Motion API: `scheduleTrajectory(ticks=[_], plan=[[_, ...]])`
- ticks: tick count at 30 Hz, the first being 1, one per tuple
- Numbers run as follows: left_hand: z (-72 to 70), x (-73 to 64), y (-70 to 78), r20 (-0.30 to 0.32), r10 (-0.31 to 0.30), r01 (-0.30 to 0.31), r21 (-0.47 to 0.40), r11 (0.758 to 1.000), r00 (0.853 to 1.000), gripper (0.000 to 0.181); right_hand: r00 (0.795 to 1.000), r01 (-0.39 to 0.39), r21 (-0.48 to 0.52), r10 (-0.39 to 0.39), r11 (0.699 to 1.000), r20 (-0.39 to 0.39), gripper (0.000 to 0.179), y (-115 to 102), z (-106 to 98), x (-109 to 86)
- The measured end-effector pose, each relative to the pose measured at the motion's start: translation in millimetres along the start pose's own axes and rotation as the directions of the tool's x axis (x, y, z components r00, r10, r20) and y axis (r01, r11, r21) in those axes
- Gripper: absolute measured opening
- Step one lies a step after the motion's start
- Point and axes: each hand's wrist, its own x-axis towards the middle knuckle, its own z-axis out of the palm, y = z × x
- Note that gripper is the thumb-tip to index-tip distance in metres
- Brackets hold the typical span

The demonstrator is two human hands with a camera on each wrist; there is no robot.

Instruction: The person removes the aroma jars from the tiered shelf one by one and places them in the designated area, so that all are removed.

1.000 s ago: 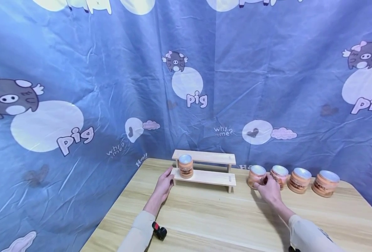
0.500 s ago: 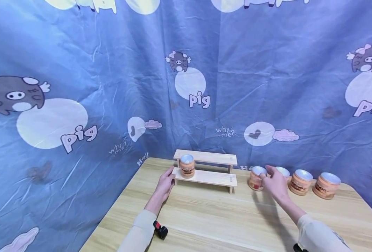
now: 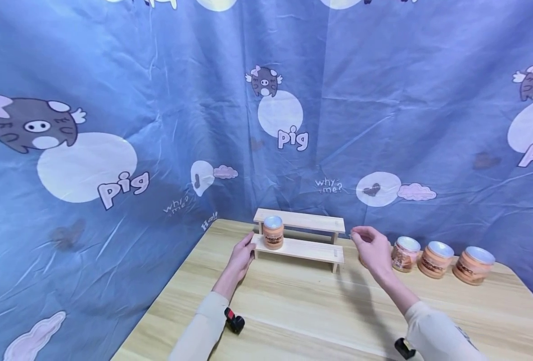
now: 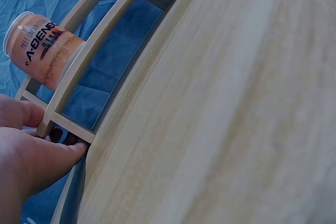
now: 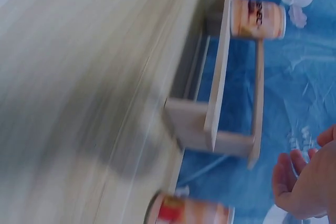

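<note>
A two-tier wooden shelf [image 3: 311, 249] stands at the back of the table, with an orange jar [image 3: 273, 235] upright on the left part of its lower tier. My left hand [image 3: 241, 258] grips that tier's left end; thumb and fingers close around the board's end in the left wrist view. Raised to the right of the shelf, my right hand [image 3: 375, 250] has loosely bent fingers and nothing visible between them. Below it another orange jar [image 5: 191, 211] sits on the table, mostly hidden behind the hand in the head view.
Three more orange jars with pale lids, a left one [image 3: 405, 254], a middle one [image 3: 435, 259] and a right one [image 3: 473, 266], stand in a row at the back right of the wooden table [image 3: 293, 311]. A blue patterned curtain [image 3: 221, 115] hangs right behind.
My right hand has come off the two leftmost jars of the row, rising and shifting left toward the shelf. The left hand stays on the shelf's end. The head view has shifted slightly.
</note>
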Motion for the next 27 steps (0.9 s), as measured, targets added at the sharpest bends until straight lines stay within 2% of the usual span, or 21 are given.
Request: scheduleTrajectory(ticks=[4,8,13,18,27], plan=[[-0.4,0.4,0.5,-0.006,-0.005,0.005,0.000,1.000,1.000,0.059,0.999,-0.016,0.138,0.010,0.990,0.042,0.026,-9,25,0.3],[-0.9,0.3,0.9,-0.009,-0.012,0.012,0.000,1.000,1.000,0.059,0.996,-0.030,0.219,0.011,0.975,0.090,0.027,-19,53,-0.2],[-0.6,-2.0,1.8,0.004,-0.004,0.004,0.007,1.000,1.000,0.059,0.990,-0.030,0.240,-0.004,0.970,0.137,0.026,-31,88,-2.8],[1.3,-2.4,0.4,0.005,-0.006,0.006,0.005,1.000,1.000,0.059,0.979,-0.073,0.223,0.027,0.972,0.202,0.026,-43,114,-5.3],[1.0,0.1,2.1,-0.011,-0.007,0.007,-0.009,1.000,1.000,0.060,0.963,-0.124,0.215,0.065,0.969,0.262,0.045,-52,148,-5.1]])
